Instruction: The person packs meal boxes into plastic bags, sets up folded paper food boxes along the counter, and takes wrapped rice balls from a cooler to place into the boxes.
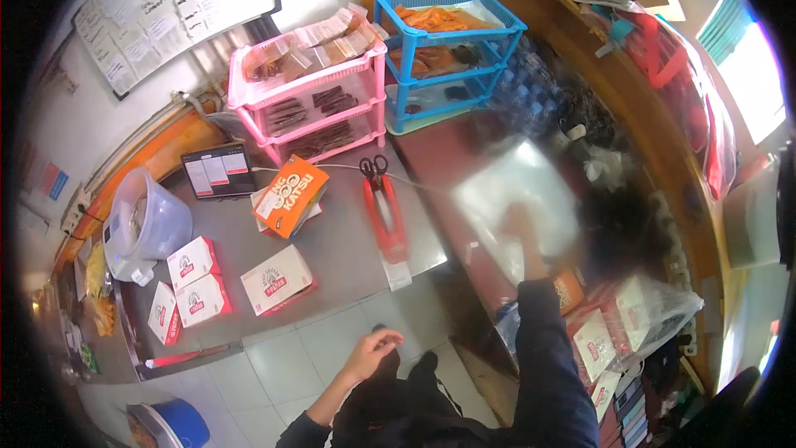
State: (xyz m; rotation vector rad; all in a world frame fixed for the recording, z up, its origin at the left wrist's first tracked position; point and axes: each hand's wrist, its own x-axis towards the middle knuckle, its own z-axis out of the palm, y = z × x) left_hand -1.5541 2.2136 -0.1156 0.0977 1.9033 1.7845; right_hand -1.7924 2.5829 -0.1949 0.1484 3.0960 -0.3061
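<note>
My left hand (373, 354) hangs in front of my body over the tiled floor, fingers loosely bent and apart, with nothing in it. On the right, my right hand (521, 228) reaches onto a stack of clear plastic bags (489, 191) on the dark red table. Motion smears its fingers, so I cannot tell whether they grip the plastic. Just below that hand, an orange printed packet (569, 290) lies by my sleeve. A red tape dispenser (385, 220) with black-handled scissors (373, 166) at its far end sits on the grey table.
White-and-red boxes (279, 280) stand on the grey table near orange leaflets (290, 195), a tablet (218, 172) and a clear plastic tub (148, 216). Behind are a pink rack (303, 87) and a blue rack (448, 58). Bagged boxes (626, 315) sit at right; a blue bin (182, 423) stands below.
</note>
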